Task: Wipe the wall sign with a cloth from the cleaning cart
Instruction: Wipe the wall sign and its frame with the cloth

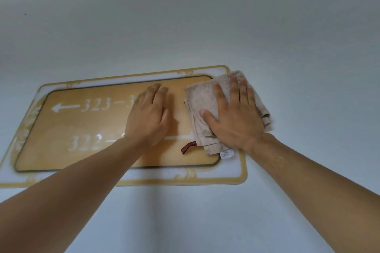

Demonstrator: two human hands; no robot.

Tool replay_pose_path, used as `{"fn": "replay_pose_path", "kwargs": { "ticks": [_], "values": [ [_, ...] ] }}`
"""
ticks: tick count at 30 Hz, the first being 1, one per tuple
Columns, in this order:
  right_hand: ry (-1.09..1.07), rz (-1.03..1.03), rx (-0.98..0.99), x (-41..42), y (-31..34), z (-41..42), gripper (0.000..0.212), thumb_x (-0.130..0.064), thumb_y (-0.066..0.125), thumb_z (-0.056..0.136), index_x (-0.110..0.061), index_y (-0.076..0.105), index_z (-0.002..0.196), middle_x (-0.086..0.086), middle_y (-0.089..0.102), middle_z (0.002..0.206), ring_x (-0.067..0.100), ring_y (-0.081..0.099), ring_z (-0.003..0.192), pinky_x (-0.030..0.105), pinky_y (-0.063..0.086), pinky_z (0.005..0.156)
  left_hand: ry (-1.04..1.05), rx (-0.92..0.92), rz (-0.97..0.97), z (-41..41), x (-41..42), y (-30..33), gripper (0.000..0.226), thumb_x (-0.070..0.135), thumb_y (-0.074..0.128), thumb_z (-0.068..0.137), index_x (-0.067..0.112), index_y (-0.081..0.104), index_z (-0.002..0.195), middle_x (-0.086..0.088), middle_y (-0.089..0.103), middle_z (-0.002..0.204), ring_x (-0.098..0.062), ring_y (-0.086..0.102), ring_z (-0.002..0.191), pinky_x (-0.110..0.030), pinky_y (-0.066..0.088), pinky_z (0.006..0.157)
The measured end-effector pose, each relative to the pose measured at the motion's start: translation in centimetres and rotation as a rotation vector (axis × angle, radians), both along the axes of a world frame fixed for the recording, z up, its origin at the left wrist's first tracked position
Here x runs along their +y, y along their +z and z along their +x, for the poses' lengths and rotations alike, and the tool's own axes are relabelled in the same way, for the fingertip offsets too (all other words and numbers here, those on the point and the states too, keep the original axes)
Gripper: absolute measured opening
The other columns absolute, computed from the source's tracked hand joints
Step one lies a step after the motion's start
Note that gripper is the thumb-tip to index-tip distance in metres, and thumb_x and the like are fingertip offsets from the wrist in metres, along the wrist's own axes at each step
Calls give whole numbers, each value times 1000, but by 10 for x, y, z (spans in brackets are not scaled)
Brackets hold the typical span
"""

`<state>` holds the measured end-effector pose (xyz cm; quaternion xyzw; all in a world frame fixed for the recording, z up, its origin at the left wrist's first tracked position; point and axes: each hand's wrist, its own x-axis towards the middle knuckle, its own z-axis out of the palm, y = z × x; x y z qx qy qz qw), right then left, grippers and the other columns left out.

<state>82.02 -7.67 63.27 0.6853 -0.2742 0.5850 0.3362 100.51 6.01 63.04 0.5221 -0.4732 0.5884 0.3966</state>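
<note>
A gold and white wall sign [67, 127] with room numbers and arrows hangs on the wall in front of me. A folded beige cloth [202, 96] with a dark red loop and a white label lies flat on the sign's right end. My right hand [232, 117] presses on the cloth with straight, spread fingers. My left hand [149, 117] rests flat on the middle of the sign, fingers straight, covering part of the numbers. Both forearms reach up from the bottom of the view.
A plain pale wall [185, 16] surrounds the sign on all sides. The cleaning cart is out of view.
</note>
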Motion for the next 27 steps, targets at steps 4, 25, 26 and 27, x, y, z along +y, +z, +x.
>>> {"fn": "replay_pose_path", "kwargs": {
  "ticks": [4,25,26,27],
  "values": [
    [-6,22,0,6,18,-7,88,-75,9,92,-23,-1,161,25,-9,165,38,-12,153,50,-5,124,6,27,-29,7,6,2,63,32,29,86,10,46,142,-13,41,152,-30,36,140,-40,25,118],
    [0,-12,-131,25,91,19,66,-57,28,98,-18,37,150,15,23,159,40,20,142,52,22,117,-26,52,-106,27,-13,11,56,35,33,86,14,52,134,-6,44,150,-22,38,138,-37,27,118],
    [-7,-20,-137,27,92,19,65,-56,29,98,-16,39,148,15,25,158,40,23,139,51,25,114,-30,47,-120,27,-13,12,56,35,32,86,13,52,134,-6,44,150,-22,38,138,-36,27,117],
    [-13,-21,-139,30,94,19,65,-56,29,98,-16,41,147,15,26,157,40,25,137,51,26,113,-30,48,-134,27,-12,12,56,35,32,87,13,53,133,-7,45,150,-22,38,138,-35,27,117]
  ]
}}
